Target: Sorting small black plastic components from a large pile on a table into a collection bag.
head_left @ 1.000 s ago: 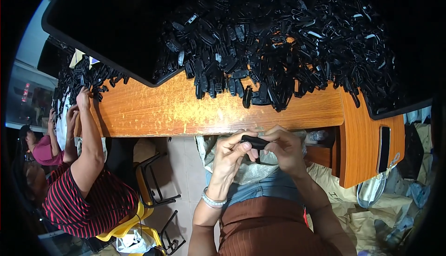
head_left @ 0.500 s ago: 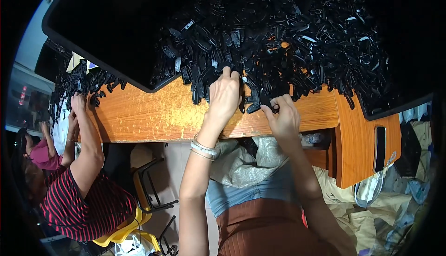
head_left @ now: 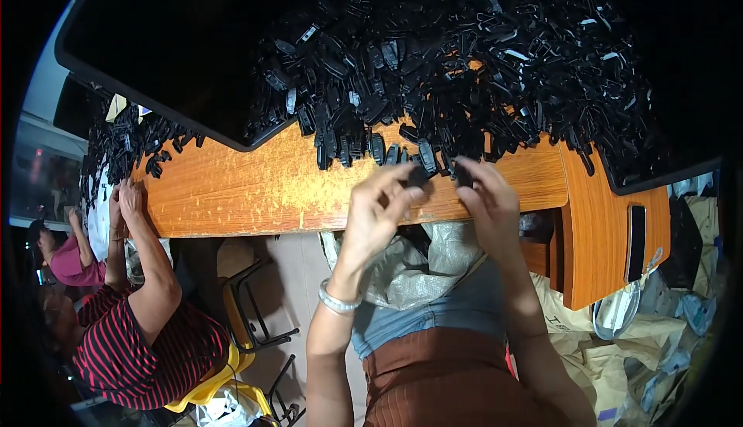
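A heap of small black plastic clip-like parts (head_left: pixel 402 63) spreads over the far side of the wooden table (head_left: pixel 232 195). At the heap's near edge my left hand (head_left: pixel 375 206), with a pale bracelet on its wrist, pinches a small black plastic part (head_left: pixel 418 177) between thumb and fingertips. Just to the right, my right hand (head_left: pixel 492 198) has its thumb and fingers closed on another small black plastic part (head_left: pixel 463 173). Both hands and their parts are smeared by motion, so fine shapes do not show. The two parts are close together but apart.
Dark trays (head_left: pixel 166 63) flank the heap. A woven sack (head_left: pixel 402 276) hangs at the table's front edge above my lap. A phone (head_left: pixel 636 243) lies at the right. At the left a co-worker in a striped shirt (head_left: pixel 147 342) handles similar parts; a chair (head_left: pixel 251 303) stands between us.
Both hands have drawn back from the heap toward the table's near edge. My left hand has turned, and its pinched part now shows. The co-worker's hands have shifted slightly nearer.
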Demonstrator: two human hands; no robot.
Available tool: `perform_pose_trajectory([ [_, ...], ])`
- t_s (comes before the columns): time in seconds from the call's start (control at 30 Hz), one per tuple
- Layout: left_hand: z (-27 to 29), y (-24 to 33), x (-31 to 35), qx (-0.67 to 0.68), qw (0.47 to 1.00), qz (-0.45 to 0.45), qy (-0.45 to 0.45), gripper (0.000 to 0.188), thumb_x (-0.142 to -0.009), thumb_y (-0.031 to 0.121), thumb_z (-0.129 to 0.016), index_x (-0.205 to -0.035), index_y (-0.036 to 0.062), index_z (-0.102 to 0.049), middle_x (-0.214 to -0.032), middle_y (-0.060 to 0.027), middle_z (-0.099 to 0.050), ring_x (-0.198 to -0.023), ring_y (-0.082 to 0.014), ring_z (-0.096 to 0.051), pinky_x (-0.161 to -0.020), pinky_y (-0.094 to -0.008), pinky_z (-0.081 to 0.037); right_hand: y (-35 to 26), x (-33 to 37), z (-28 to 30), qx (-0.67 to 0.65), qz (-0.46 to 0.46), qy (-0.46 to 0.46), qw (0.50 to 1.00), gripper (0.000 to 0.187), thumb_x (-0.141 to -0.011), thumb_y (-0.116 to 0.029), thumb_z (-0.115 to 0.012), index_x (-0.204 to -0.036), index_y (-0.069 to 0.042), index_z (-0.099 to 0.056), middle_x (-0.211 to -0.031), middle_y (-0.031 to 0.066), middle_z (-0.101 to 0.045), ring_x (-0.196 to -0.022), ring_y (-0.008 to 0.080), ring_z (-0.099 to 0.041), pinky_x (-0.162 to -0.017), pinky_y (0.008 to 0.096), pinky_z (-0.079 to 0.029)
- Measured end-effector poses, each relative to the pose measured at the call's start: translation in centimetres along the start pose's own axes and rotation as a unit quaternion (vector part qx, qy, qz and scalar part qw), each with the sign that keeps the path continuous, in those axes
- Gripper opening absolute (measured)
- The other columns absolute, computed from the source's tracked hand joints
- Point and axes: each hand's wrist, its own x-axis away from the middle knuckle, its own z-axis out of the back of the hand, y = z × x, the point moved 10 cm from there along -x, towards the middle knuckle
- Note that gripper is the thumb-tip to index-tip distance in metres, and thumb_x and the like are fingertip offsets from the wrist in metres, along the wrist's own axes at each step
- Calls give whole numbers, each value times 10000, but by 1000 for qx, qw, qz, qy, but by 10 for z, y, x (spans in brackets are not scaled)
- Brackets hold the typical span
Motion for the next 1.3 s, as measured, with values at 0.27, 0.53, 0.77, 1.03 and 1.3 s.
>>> perform_pose_trajectory([
  [0.27,0,12,23,26,999,1,20,234,-761,-37,-639,-994,-64,-632,-667,-42,-538,-517,-55,-494,-473,-212,-372,-35,11,-29,56,142,-117,981,267,-848,-21,-554,-1111,16,-571,-896,130,-575,-784,211,-579,-670,273,-451],
  [0.53,-13,0,36,128,984,105,70,211,-806,-14,-622,-1014,-46,-624,-705,-24,-610,-574,-45,-524,-499,-173,-381,-48,25,-36,135,229,-94,959,309,-829,7,-560,-1138,19,-551,-933,124,-552,-767,202,-573,-645,285,-456],
  [0.77,-17,-9,50,303,947,102,36,246,-843,-3,-592,-1076,-80,-599,-765,-119,-647,-645,-136,-613,-611,-221,-490,1,34,-30,-131,3,-84,988,268,-794,58,-569,-1060,31,-588,-936,73,-554,-754,110,-536,-651,231,-437],
  [1.03,-25,-41,56,271,941,171,-111,271,-842,69,-597,-1079,-65,-601,-793,-114,-636,-630,-175,-602,-583,-256,-495,30,38,-42,-158,-96,-219,958,108,-800,40,-580,-892,38,-637,-820,72,-567,-726,114,-544,-642,245,-442],
  [1.3,-28,25,-29,-273,956,-98,-35,311,-784,19,-586,-1094,6,-593,-938,-178,-546,-778,-307,-604,-676,-366,-496,-2,-29,-39,353,154,-60,921,137,-780,-84,-618,-859,26,-639,-793,115,-509,-791,260,-503,-704,357,-409],
])
